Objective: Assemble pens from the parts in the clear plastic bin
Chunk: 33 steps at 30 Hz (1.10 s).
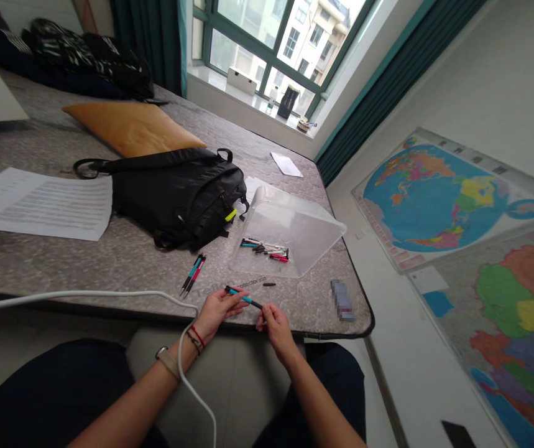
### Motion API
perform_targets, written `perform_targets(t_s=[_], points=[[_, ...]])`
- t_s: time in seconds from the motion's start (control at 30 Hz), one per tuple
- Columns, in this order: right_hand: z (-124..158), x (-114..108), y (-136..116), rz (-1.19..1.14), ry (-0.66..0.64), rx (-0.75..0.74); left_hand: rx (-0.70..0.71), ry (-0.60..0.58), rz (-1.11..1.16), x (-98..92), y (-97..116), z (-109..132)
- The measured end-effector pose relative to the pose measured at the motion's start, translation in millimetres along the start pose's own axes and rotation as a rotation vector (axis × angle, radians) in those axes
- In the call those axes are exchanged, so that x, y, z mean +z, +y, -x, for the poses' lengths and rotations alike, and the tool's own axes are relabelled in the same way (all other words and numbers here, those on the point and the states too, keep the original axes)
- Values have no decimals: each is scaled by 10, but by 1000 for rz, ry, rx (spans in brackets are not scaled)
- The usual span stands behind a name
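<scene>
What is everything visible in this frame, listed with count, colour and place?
pen in hand: 1, teal and black, held at both ends.
pens on mattress: 2, teal and red, left of tray.
clear tray: 1, transparent, tipped, near mattress corner.
pens in tray: several, mixed colours.
small black part: 1, loose by tray.
backpack: 1, black, mid-mattress.
printed sheets: white, left.
cushion: 1, orange, behind backpack.
cable: 1, white, along mattress edge.
maps: 2, multicoloured, on right.
left hand: grip on pen's teal end.
right hand: grip on pen's black tip.
</scene>
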State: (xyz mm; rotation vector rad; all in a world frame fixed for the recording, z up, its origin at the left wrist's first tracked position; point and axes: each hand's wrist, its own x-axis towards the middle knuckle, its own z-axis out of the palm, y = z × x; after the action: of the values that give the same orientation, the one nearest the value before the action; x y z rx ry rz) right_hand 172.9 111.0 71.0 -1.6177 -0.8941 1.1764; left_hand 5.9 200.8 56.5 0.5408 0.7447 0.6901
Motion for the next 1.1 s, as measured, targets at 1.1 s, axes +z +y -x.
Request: perform_targets(t_s=[1.1], points=[[-671, -342, -110, 130, -43, 167, 62, 48, -27, -43, -25, -43]])
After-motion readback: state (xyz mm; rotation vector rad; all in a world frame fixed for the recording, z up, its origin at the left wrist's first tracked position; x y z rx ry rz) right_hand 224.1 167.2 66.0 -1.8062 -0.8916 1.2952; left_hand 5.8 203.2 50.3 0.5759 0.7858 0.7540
